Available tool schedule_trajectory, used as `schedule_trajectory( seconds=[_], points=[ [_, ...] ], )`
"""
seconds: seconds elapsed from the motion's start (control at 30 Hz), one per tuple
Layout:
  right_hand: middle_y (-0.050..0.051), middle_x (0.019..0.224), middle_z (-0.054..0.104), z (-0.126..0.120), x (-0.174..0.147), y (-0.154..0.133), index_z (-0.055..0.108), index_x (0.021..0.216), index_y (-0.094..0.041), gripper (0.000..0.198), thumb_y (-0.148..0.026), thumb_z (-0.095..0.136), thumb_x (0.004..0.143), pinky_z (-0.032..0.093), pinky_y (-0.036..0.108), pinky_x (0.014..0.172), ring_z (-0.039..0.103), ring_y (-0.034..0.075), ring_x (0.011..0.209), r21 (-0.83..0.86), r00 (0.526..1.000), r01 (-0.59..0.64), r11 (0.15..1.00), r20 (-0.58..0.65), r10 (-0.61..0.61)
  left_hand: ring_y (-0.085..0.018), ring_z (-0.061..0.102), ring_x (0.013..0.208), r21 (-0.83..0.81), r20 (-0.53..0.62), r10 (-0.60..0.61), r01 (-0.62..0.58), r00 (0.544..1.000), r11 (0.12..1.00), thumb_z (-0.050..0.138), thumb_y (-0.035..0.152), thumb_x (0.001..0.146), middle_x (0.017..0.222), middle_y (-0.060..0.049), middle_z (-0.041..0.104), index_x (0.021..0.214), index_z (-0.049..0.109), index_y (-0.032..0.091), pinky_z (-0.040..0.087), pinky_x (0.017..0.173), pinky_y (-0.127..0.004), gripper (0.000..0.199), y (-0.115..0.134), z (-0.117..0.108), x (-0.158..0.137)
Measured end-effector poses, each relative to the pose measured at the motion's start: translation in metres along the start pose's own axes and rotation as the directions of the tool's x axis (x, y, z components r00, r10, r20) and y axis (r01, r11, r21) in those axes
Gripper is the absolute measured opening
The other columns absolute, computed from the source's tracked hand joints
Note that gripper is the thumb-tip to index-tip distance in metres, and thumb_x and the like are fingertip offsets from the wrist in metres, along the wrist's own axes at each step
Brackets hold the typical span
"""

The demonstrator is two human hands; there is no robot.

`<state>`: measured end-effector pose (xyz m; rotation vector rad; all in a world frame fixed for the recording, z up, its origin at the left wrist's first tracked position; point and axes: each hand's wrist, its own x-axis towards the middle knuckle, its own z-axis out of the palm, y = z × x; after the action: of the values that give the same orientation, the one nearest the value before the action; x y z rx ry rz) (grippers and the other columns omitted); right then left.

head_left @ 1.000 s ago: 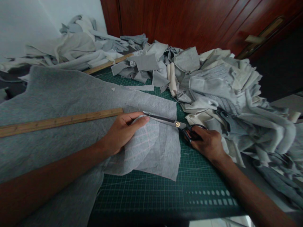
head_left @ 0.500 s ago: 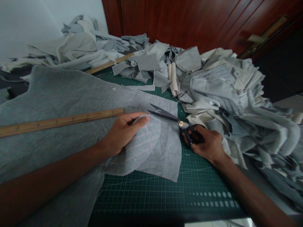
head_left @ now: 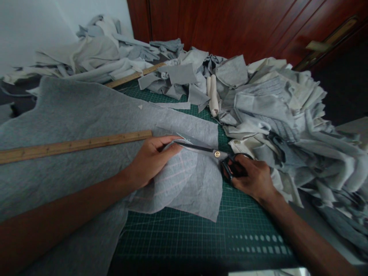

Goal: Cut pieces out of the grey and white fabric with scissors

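Note:
A large piece of grey fabric (head_left: 77,111) lies spread over the green cutting mat (head_left: 178,241). My left hand (head_left: 152,159) pinches a fold of this fabric between thumb and fingers; the folded part shows faint pink lines on its underside. My right hand (head_left: 253,178) has its fingers through the black handles of a pair of scissors (head_left: 205,148). The blades point left and lie at the pinched fold, their tips close to my left thumb and fingertips. Whether the blades are cutting into the cloth, I cannot tell.
A wooden ruler (head_left: 77,144) rests on the fabric at left, and another wooden ruler (head_left: 135,76) lies farther back. Fabric scraps (head_left: 181,74) lie behind the mat. A big heap of folded cloth (head_left: 264,103) stands at right, more cloth (head_left: 86,53) at back left. Behind is a red-brown door (head_left: 218,27).
The scissor blades have come closer together and their tips have moved left and slightly down to the pinched fold. My left hand has kept its hold. The view has shifted slightly.

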<state>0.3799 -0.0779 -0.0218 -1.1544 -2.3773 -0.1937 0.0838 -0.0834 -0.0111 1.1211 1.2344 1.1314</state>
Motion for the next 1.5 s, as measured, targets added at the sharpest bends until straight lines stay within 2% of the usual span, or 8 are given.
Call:
schedule_trajectory(
  seconds=[0.23, 0.43, 0.6, 0.77, 0.87, 1.07, 1.27, 1.5],
  points=[
    [-0.003, 0.054, 0.059, 0.0, -0.001, -0.002, 0.058, 0.077, -0.021, 0.009, -0.026, 0.062, 0.084, 0.038, 0.022, 0.044, 0.055, 0.011, 0.043, -0.011, 1.0, -0.003, 1.0, 0.016, 0.003, -0.012, 0.057, 0.056, 0.027, 0.016, 0.0, -0.001, 1.0, 1.0, 0.074, 0.04, 0.079, 0.071, 0.001, 0.07, 0.095, 0.081, 0.024, 0.042, 0.05, -0.022, 0.024, 0.0, -0.001, 0.001],
    [-0.002, 0.055, 0.059, -0.003, 0.002, -0.002, 0.058, 0.077, -0.02, 0.01, -0.024, 0.059, 0.086, 0.035, 0.023, 0.043, 0.051, 0.01, 0.042, -0.016, 1.0, 0.031, 0.999, 0.007, -0.03, -0.011, 0.055, 0.054, 0.057, 0.021, -0.005, 0.004, 1.0, 0.998, 0.074, 0.039, 0.079, 0.066, 0.002, 0.066, 0.094, 0.08, 0.023, 0.04, 0.048, -0.021, 0.023, 0.001, -0.002, 0.002],
    [-0.003, 0.053, 0.057, -0.004, 0.003, -0.003, 0.057, 0.074, -0.02, 0.014, -0.024, 0.058, 0.087, 0.033, 0.022, 0.044, 0.049, 0.009, 0.042, -0.028, 1.0, 0.027, 0.999, -0.005, -0.027, -0.011, 0.053, 0.055, -0.015, 0.057, -0.08, 0.081, 0.995, 0.997, 0.076, 0.035, 0.076, 0.064, 0.003, 0.064, 0.087, 0.078, 0.021, 0.039, 0.048, -0.02, 0.018, 0.004, -0.002, 0.003],
    [-0.004, 0.053, 0.056, -0.003, 0.004, -0.002, 0.057, 0.074, -0.019, 0.015, -0.024, 0.057, 0.087, 0.033, 0.021, 0.043, 0.048, 0.009, 0.04, -0.001, 1.0, 0.001, 1.0, -0.01, -0.001, -0.01, 0.057, 0.062, -0.204, 0.146, -0.161, 0.189, 0.976, 0.961, 0.071, 0.029, 0.08, 0.072, 0.002, 0.066, 0.086, 0.074, 0.017, 0.043, 0.055, -0.018, 0.014, 0.005, -0.003, 0.005],
    [-0.004, 0.053, 0.057, -0.002, 0.004, -0.002, 0.058, 0.074, -0.02, 0.011, -0.024, 0.059, 0.084, 0.035, 0.021, 0.043, 0.05, 0.009, 0.041, 0.015, 0.999, -0.031, 0.999, -0.011, 0.031, -0.008, 0.056, 0.065, -0.214, 0.171, -0.108, 0.144, 0.979, 0.966, 0.071, 0.028, 0.082, 0.072, 0.003, 0.064, 0.08, 0.072, 0.016, 0.044, 0.058, -0.016, 0.012, 0.003, -0.002, 0.006],
    [-0.004, 0.056, 0.06, 0.0, 0.002, -0.002, 0.057, 0.074, -0.02, 0.01, -0.024, 0.063, 0.081, 0.038, 0.02, 0.043, 0.053, 0.009, 0.042, 0.05, 0.997, -0.075, 0.996, -0.02, 0.076, -0.011, 0.059, 0.074, -0.08, 0.141, -0.007, 0.018, 0.99, 0.997, 0.067, 0.031, 0.09, 0.077, 0.001, 0.065, 0.082, 0.07, 0.017, 0.045, 0.062, -0.017, 0.016, -0.001, 0.0, 0.005],
    [-0.004, 0.056, 0.06, 0.0, 0.002, -0.003, 0.058, 0.075, -0.019, 0.011, -0.023, 0.064, 0.083, 0.037, 0.02, 0.044, 0.054, 0.009, 0.044, 0.025, 0.999, -0.036, 0.999, -0.035, 0.037, -0.01, 0.051, 0.059, -0.029, 0.192, 0.012, -0.006, 0.981, 1.0, 0.064, 0.039, 0.093, 0.069, 0.003, 0.059, 0.085, 0.066, 0.019, 0.039, 0.051, -0.019, 0.021, 0.0, -0.001, 0.003],
    [-0.004, 0.055, 0.058, 0.0, 0.001, -0.004, 0.057, 0.075, -0.019, 0.012, -0.023, 0.063, 0.084, 0.036, 0.02, 0.044, 0.051, 0.008, 0.043, 0.004, 0.999, -0.016, 1.0, -0.049, 0.016, -0.008, 0.045, 0.054, 0.003, 0.216, 0.064, -0.066, 0.974, 0.998, 0.063, 0.044, 0.096, 0.066, 0.004, 0.053, 0.085, 0.065, 0.017, 0.035, 0.047, -0.018, 0.029, -0.009, -0.005, 0.003]
  ],
)
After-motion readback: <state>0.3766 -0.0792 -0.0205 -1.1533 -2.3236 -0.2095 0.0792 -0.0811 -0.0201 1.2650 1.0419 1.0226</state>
